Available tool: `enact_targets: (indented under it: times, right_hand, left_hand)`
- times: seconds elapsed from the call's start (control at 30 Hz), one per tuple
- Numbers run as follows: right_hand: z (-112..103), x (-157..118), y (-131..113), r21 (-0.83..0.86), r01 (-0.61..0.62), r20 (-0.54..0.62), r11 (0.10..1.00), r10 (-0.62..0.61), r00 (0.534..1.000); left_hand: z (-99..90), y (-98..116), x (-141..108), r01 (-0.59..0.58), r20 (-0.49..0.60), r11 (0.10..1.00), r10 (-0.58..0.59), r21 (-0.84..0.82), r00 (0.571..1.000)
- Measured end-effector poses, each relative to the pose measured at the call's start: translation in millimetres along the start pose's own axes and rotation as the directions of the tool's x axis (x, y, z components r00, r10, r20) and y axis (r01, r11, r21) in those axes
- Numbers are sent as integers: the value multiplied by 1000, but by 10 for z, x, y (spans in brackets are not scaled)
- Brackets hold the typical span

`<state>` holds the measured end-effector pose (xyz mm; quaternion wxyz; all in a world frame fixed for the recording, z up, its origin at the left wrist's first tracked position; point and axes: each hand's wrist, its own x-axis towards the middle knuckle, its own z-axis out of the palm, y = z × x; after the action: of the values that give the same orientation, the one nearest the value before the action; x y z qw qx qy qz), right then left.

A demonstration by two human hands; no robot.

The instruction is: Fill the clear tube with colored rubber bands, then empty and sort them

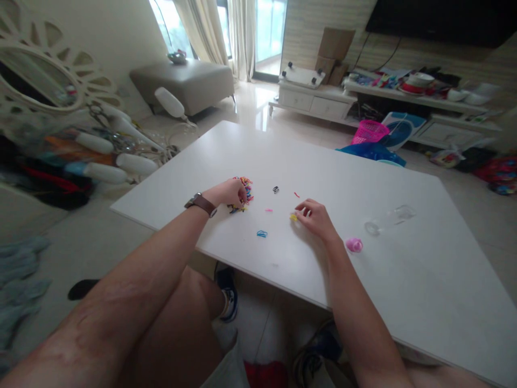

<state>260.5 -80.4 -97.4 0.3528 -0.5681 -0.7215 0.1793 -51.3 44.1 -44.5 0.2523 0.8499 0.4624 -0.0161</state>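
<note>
My left hand [231, 193], with a brown-strapped watch [201, 203] on the wrist, reaches down into a pile of small multicoloured loops [245, 184]. Its fingertips are pinched together at the pile, and what is between them cannot be made out. My right hand [317, 218] rests on the table with loosely curved fingers apart, its thumb tip beside a few yellow loops [293, 217]. Between the hands lie black loops [276, 189], a pink piece [269, 210] and blue loops [262, 234]. A red piece [297, 194] lies beyond my right hand.
The white table [258, 145] carries a clear bottle [390, 220] on its side and a pink cap [354, 245] right of my right forearm. White padded rods [137, 163] stand near its left edge. A pink basket [369, 131] is behind it.
</note>
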Motion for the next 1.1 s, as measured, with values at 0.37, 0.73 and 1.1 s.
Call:
enact_targets:
  times: [0.37,0.73,1.1]
  right_hand:
    - [22,-10,11,-3,18,-4,1000,-18,1000]
    - [32,-10,7,0,25,-4,1000,-25,1000]
    - [41,-4,-30,11,17,2,1000,-17,1000]
  left_hand:
    - [-68,-65,-32,44,-82,997,-49,-64,995]
    - [-148,-70,-129,37,-150,968,-76,-249,986]
    - [-19,-1,-9,9,-147,1000,-9,-1,989]
